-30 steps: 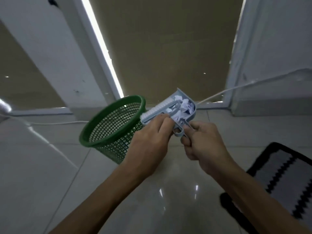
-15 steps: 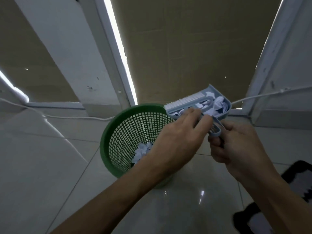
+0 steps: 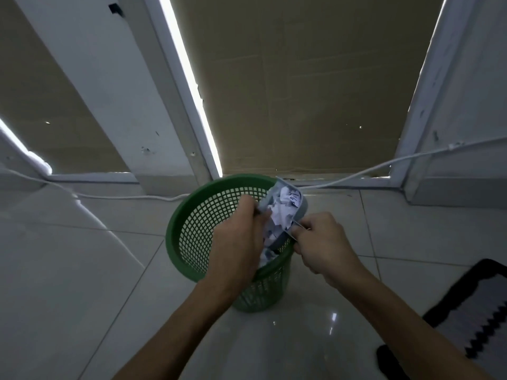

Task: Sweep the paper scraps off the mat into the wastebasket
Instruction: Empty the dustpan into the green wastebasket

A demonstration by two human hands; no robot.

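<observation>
A green mesh wastebasket (image 3: 192, 215) stands on the tiled floor at the centre. Over its open mouth a pale blue dustpan (image 3: 300, 208) is tipped steeply downward, and white paper scraps (image 3: 279, 215) slide along it into the basket. My right hand (image 3: 321, 242) grips the dustpan's handle at the basket's right rim. My left hand (image 3: 238, 242) holds a small brush against the pan's left edge; the hand hides most of the brush. The black, white and grey mat (image 3: 466, 311) lies at the lower right, partly cut off.
A white cable (image 3: 384, 165) runs along the floor behind the basket and up the right wall. A white door frame (image 3: 189, 86) and a brown board (image 3: 301, 91) stand right behind. Glossy tiles (image 3: 82, 270) spread out to the left and in front.
The basket now stands upright below my hands. The dustpan has swung from nearly level to steeply tipped over its mouth, and scraps are sliding out. My view has tilted down.
</observation>
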